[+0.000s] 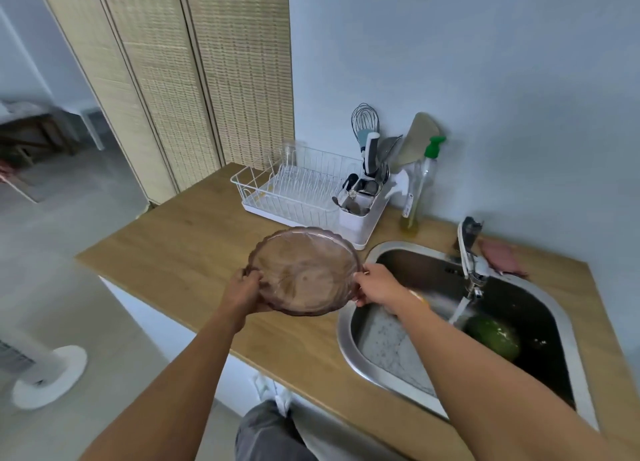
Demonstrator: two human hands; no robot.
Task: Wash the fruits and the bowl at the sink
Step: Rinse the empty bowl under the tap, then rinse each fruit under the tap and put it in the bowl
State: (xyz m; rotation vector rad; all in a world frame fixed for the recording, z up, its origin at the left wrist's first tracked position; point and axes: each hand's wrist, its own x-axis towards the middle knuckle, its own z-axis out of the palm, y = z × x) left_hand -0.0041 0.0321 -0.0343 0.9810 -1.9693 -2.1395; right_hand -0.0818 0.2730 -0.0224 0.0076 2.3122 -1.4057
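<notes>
A brownish see-through glass bowl (304,270) with a scalloped rim is held above the wooden counter, just left of the sink (568,315). My left hand (244,292) grips its left rim and my right hand (375,286) grips its right rim. The bowl tilts toward me and looks empty. In the steel sink lies a green fruit (493,336), right under the stream of water running from the tap (471,256). Another fruit may lie behind my right forearm, but I cannot tell.
A white dish rack (298,187) with a utensil holder (362,201) stands at the back of the wooden counter (183,249). A soap bottle (419,190) and a pink cloth (498,256) sit by the wall. A white fan base (48,374) stands on the floor at the left.
</notes>
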